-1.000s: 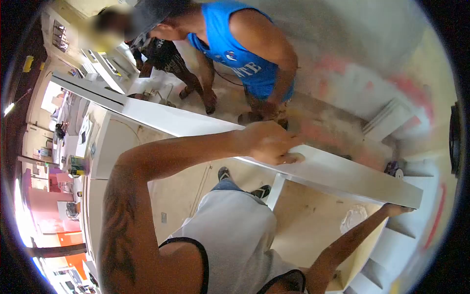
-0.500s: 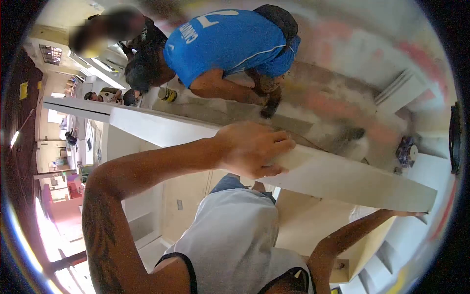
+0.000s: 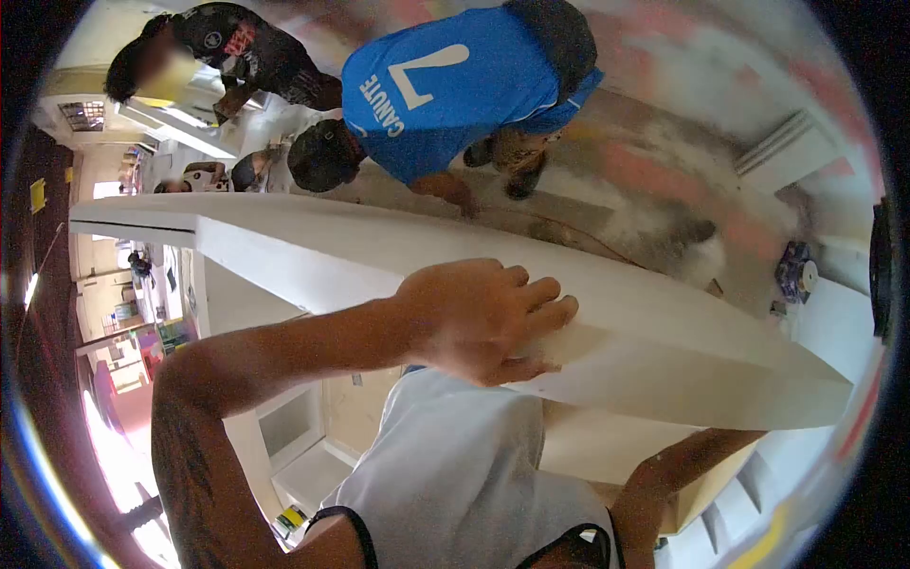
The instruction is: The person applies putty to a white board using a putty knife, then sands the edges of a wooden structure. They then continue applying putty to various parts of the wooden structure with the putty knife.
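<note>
A long white board-like piece (image 3: 682, 365) with a tapering right end stretches across the view in front of my body. My left hand (image 3: 479, 322) presses on its near face, back of the hand up. The fingers are bent and slightly apart, with the thumb lower down. A pale tan patch shows by the fingertips; what lies under them, if anything, I cannot make out. My right forearm (image 3: 678, 465) reaches up to the underside near the board's right end, where the right hand is hidden. A dark slot runs along the board's left end.
Across the board a person in a blue shirt (image 3: 455, 90) bends low. Another person in a black patterned shirt (image 3: 261, 57) leans over farther left. A white ridged piece (image 3: 791, 152) and a dark round object (image 3: 798, 272) lie at the right. White dust covers the floor (image 3: 654, 237).
More of the board's upper face shows now. My left hand sits slightly lower, and my right fingers have gone out of sight. The person in blue has shifted, and the black-shirted one shows more.
</note>
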{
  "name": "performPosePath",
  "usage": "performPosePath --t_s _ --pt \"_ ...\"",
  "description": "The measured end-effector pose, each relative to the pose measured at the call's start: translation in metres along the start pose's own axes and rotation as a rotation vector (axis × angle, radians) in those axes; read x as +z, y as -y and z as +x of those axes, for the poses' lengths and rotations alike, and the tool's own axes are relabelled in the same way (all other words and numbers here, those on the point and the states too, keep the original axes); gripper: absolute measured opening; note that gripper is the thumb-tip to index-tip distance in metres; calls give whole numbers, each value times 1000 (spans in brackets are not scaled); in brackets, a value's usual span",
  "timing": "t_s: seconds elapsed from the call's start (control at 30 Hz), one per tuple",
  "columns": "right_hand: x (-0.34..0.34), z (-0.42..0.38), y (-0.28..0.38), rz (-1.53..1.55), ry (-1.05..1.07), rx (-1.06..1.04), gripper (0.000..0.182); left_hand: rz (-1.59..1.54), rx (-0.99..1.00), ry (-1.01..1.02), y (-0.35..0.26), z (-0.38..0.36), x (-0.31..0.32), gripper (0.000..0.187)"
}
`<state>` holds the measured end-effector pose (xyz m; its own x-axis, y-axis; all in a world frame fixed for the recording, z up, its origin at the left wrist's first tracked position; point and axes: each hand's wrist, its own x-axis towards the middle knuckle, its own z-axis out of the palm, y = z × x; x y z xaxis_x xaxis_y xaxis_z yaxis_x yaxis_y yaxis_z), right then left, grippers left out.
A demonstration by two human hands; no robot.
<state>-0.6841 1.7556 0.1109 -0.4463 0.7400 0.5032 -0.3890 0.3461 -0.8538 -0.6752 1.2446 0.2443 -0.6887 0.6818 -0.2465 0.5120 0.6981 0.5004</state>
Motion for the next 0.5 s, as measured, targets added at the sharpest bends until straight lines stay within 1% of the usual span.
performPosePath --t_s 0.27,0.43,0.5 --pt "7 -49 25 -110 13 -30 63 -3 27 -67 7 -9 -3 58" --pt "19 -95 38 -138 34 -41 62 25 17 -93 11 -16 -5 56" --pt "20 -112 46 -149 34 -54 62 4 -5 -22 9 -19 -12 55"
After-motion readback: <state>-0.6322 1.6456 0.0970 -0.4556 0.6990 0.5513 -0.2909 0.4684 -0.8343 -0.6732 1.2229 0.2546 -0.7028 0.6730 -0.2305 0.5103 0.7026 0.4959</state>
